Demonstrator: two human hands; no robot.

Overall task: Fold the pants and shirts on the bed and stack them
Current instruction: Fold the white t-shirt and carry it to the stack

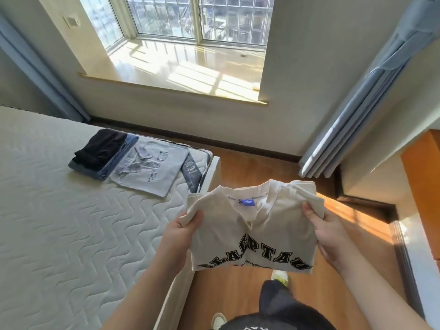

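A: Shirt, cream w/ black block letters (254, 234) — you've got it up in the air, off the bed (59, 222), over the wood floor just past the bed's corner. Already folded to a compact rectangle, collar and blue tag facing you.

B: Hands?

A: Left hand (182, 231) pinches the left edge, thumb on top. Right hand (326, 228) grips the right edge, where a bunched sleeve fold sticks up. Holding both sides keeps the fold from dropping open, I'd say — looks like carry position, ready to set down.

B: Count for me.

A: On the bed, near the far corner: one pale grey shirt (154, 170) w/ a print, folded flat. Touching it on its left, a blue denim piece (107, 167), folded, w/ a dark folded piece (100, 148) stacked on top — prob. pants, can't confirm. So 3 folded items down, 1 in hand, 4 total.

B: Where does yours go?

A: My guess: on the grey shirt, shirts w/ shirts.
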